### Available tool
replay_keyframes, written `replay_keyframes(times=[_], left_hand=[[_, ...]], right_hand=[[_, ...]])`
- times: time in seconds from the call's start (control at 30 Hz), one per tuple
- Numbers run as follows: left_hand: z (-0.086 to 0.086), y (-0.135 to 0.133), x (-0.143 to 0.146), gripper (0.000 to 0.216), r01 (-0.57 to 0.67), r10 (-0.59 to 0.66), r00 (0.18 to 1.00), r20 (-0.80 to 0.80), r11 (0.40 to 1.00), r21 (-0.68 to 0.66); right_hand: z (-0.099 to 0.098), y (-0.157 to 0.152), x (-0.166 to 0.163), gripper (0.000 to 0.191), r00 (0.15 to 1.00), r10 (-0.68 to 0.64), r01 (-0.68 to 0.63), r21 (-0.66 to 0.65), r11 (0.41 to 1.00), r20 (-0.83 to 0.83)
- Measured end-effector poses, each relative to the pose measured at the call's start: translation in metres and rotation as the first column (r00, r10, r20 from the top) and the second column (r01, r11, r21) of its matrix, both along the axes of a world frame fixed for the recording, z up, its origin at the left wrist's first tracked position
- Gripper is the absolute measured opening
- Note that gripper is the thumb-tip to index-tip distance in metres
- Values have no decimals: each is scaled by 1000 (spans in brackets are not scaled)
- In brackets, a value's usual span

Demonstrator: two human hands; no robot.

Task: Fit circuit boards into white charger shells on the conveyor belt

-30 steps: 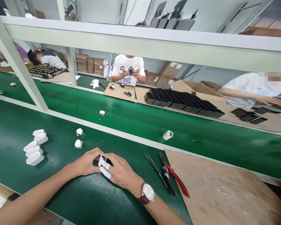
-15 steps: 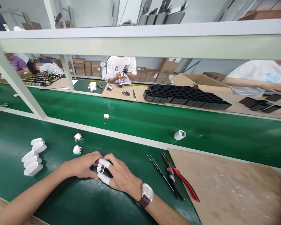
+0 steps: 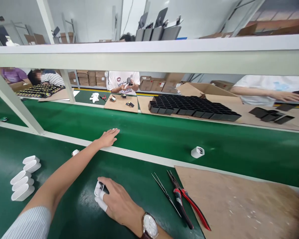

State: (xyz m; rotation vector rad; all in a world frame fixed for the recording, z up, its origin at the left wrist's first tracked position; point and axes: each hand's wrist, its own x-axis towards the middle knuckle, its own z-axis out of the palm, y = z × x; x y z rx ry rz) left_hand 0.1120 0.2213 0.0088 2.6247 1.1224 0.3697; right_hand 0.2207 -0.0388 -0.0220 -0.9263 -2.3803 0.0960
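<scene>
My right hand (image 3: pixel 116 200) rests on the green mat near the front edge. Its fingers, two of them in white finger cots, are closed round a small white and black part (image 3: pixel 99 190). My left hand (image 3: pixel 109 137) is stretched forward onto the moving green belt (image 3: pixel 151 132), fingers extended and flat. A small white piece (image 3: pixel 114 129) peeks out just at its fingertips; whether the fingers touch it I cannot tell. Another small white-capped part (image 3: pixel 75 152) lies beside my left forearm.
Several white oval shells (image 3: pixel 22 179) lie at the left. Tweezers (image 3: pixel 164 193) and red-handled pliers (image 3: pixel 186 199) lie right of my hand, beside a cardboard sheet (image 3: pixel 239 205). A white housing (image 3: pixel 197 152) sits on the belt. Black trays (image 3: pixel 194 108) and other people are across it.
My left hand has let go of the small part and reached forward onto the belt. My right hand keeps the part on the mat. The view has tilted up slightly.
</scene>
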Motion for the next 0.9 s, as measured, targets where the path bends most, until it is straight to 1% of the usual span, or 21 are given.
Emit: replay_keyframes(times=[0.07, 0.13, 0.17, 0.23, 0.3, 0.33, 0.37, 0.43, 0.5, 0.57, 0.63, 0.7, 0.77, 0.9], left_hand=[[-7, 1, 11, 55, 9, -9, 1000, 9, 1000, 20], [-8, -3, 15, 54, 37, -37, 999, 16, 999, 35], [-6, -6, 15, 53, 54, -55, 998, 18, 998, 40], [1, -19, 8, 52, 86, -87, 996, 25, 995, 47], [10, -37, -5, 51, 104, -107, 993, 41, 993, 56], [15, -49, -14, 51, 109, -113, 992, 51, 992, 60], [20, -60, -25, 50, 112, -116, 991, 62, 992, 65], [27, -84, -47, 46, 103, -110, 990, 88, 992, 73], [32, -102, -67, 39, 73, -83, 989, 121, 994, 81], [33, -113, -82, 34, 36, -48, 987, 156, 996, 81], [32, -116, -87, 31, 18, -31, 984, 177, 997, 71], [29, -112, -83, 30, 28, -38, 983, 179, 998, 57], [25, -103, -70, 33, 58, -64, 985, 162, 997, 42], [13, -79, -26, 51, 147, -147, 985, 94, 989, 2]], right_hand=[[-1, 0, 2, 23, 996, -10, 7, -35, 999, -84], [2, -1, 5, 28, 990, -19, 12, -50, 999, -139], [3, -1, 7, 26, 989, -18, 11, -45, 999, -146], [7, -2, 8, 16, 990, -17, 13, -27, 1000, -139], [9, -2, 9, 7, 990, -14, 12, -16, 1000, -138], [9, -2, 9, 5, 989, -15, 11, -26, 1000, -148], [9, -2, 9, 7, 986, -19, 11, -49, 999, -165], [6, -1, 8, 16, 979, -25, 3, -111, 994, -202], [3, 0, 9, 24, 974, -25, -8, -145, 989, -224], [0, 2, 9, 26, 974, -17, -18, -150, 988, -227], [0, 3, 9, 32, 973, -22, -20, -181, 983, -229], [2, 3, 9, 44, 975, -43, -7, -222, 975, -219], [5, 3, 8, 52, 979, -54, 7, -230, 973, -198], [6, 1, 7, 51, 985, -52, 18, -199, 980, -164]])
